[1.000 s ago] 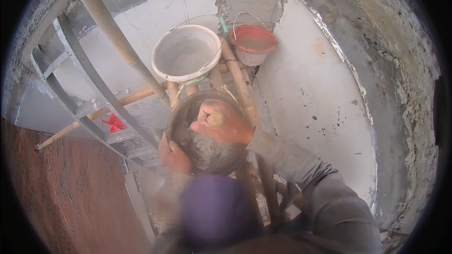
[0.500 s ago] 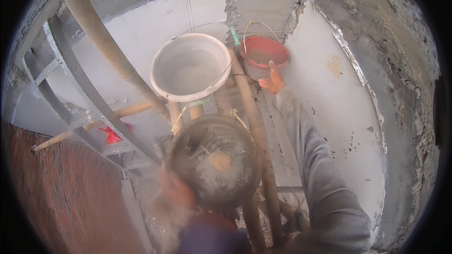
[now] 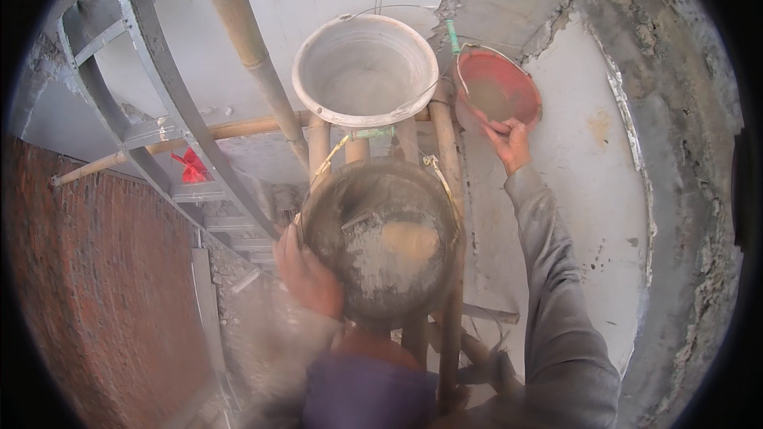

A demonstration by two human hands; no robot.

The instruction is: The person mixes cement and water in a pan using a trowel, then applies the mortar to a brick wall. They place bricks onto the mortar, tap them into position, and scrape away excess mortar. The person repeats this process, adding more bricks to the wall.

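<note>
My left hand (image 3: 309, 270) grips the near-left rim of a dark bucket (image 3: 330, 195) coated with grey mortar, set on bamboo poles. Inside lies a tool (image 3: 409, 240) with a pale wooden part; its shape is unclear. My right hand (image 3: 509, 139) reaches up to the right and grips the near side of a red bucket (image 3: 509, 91), which is tilted, holds grey material and has a wire handle. Left of it sits a larger white bucket (image 3: 310, 71) with grey contents, just beyond the dark one.
An aluminium ladder (image 3: 159, 71) and a bamboo pole (image 3: 246, 40) stand at the left. A red plastic scrap (image 3: 191, 165) hangs behind the ladder. A brick wall (image 3: 79, 270) is at lower left; plastered walls (image 3: 588, 230) with rough broken edges surround the bamboo platform (image 3: 449, 310).
My right hand has left the wooden-handled tool in the dark bucket and moved up to the red bucket, which now tilts and sits farther right in view. The camera view has shifted.
</note>
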